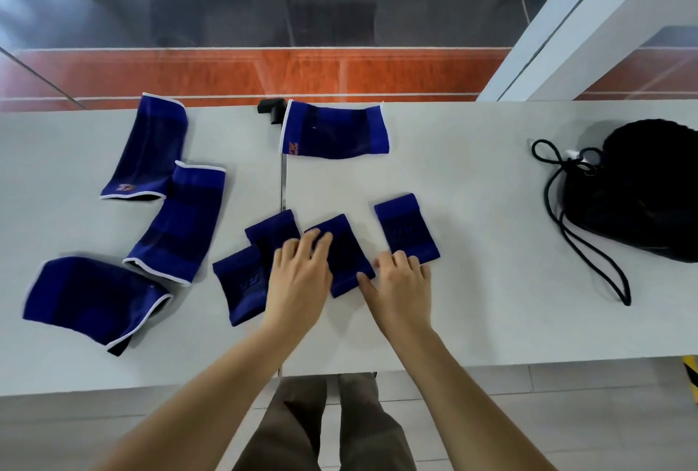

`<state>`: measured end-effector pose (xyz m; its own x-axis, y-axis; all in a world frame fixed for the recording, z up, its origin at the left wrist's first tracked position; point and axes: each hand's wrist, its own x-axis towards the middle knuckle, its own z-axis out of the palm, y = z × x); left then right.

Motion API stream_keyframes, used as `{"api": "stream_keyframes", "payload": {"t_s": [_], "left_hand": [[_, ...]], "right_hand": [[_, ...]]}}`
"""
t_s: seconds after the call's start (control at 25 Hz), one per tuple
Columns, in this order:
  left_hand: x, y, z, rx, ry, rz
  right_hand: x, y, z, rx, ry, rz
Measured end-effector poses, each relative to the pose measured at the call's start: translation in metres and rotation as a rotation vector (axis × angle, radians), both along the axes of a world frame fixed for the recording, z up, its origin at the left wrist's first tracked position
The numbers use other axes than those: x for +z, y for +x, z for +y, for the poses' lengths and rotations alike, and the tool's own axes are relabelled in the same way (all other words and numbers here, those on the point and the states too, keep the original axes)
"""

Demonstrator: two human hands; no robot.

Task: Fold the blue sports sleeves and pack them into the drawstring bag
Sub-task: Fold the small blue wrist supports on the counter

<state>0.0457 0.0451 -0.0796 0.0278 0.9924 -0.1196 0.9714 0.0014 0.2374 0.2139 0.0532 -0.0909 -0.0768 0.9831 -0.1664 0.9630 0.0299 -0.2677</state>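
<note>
— Where is the camera?
— Up on the person's head, looking down and forward at the white table [472, 319] (close, right over the near edge).
— Any other views?
— No, just this one wide view.

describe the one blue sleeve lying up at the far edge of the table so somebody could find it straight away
Start at the seam down the middle of the white table and follow it to the far edge. The sleeve lies flat there, alone, lengthwise along the edge beside a small black bracket. Unlike the folded ones near the hands, it is unfolded, with white-trimmed ends.
</note>
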Motion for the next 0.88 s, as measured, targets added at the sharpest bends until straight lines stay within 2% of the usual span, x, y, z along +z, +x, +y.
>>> {"api": "stream_keyframes", "payload": {"t_s": [0.16, 0.4, 0.48, 0.68, 0.88], "left_hand": [[-0.013, -0.014, 0.024, -0.020, 0.008, 0.116], [-0.014, -0.015, 0.030, 0.060, 0.018, 0.137], [-0.011, -0.011, 0.032, 0.050, 0.025, 0.053], [0.011, 0.027, 0.063, 0.034, -0.003, -0.308], [0.010, 0.058, 0.104, 0.004, -0.015, -0.368]], "right_hand": [[-0.003, -0.007, -0.002, -0.081, -0.067, 0.107], [0.000, 0.001, -0.008, -0.115, -0.043, 0.300], [0.002, 0.012, -0.011, -0.150, -0.025, 0.365], [0.009, 0.058, -0.005, -0.342, 0.060, 0.502], [0.008, 0.085, 0.020, -0.457, 0.026, 0.535]]}}
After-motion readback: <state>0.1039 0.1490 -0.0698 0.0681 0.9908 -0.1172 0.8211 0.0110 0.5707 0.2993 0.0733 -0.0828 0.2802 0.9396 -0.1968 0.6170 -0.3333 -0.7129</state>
